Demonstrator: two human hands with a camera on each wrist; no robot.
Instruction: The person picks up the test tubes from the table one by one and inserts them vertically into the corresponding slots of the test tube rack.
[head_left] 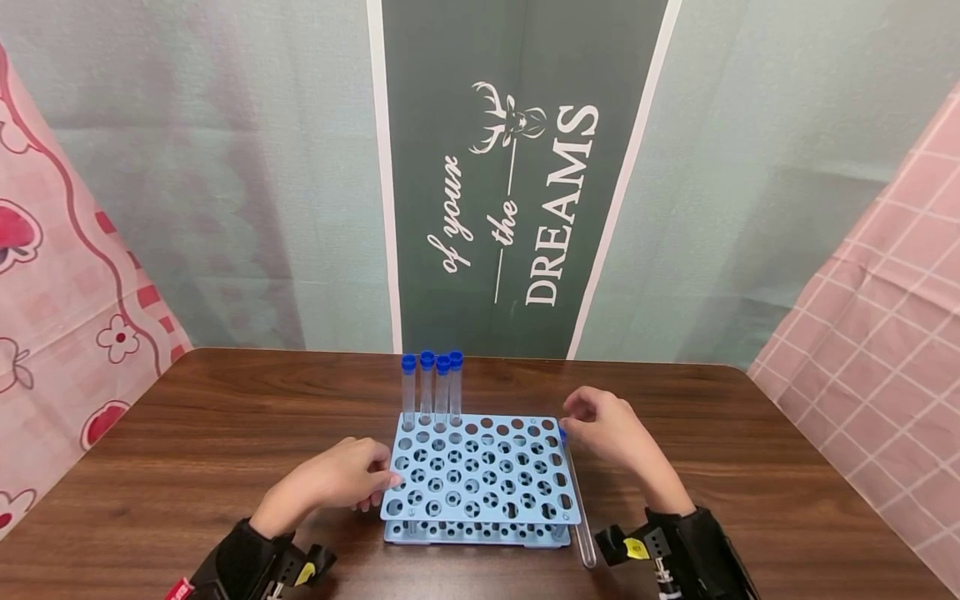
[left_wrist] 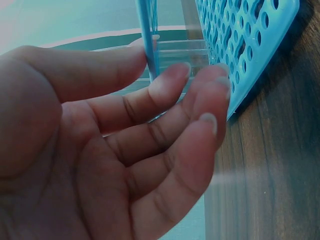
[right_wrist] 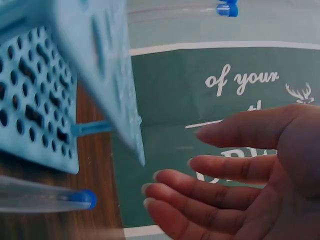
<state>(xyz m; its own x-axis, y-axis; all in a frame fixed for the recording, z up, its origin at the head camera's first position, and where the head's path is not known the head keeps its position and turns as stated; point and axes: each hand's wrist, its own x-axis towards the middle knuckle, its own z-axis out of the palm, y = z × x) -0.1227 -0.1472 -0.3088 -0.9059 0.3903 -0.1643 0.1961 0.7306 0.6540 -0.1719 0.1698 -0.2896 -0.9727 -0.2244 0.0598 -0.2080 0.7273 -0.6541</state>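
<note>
A light blue test tube rack (head_left: pixel 480 471) with two perforated plates stands on the table. Several clear test tubes (head_left: pixel 408 396) with blue caps are upright in its far left row. My left hand (head_left: pixel 348 475) pinches the left edge of the top plate (left_wrist: pixel 150 35) between thumb and index finger, the other fingers loosely bent below. Alongside the rack's right side lies another capped test tube (head_left: pixel 581 508), its blue cap (right_wrist: pixel 86 199) toward the far side. My right hand (head_left: pixel 611 425) hovers by that cap, fingers slightly bent and apart, holding nothing in the right wrist view.
The brown wooden table (head_left: pixel 262 417) has a far edge against a grey-green curtain (head_left: pixel 330 208) with white lettering. Pink patterned cloth (head_left: pixel 67 292) hangs at the left and pink checked cloth (head_left: pixel 885 333) at the right.
</note>
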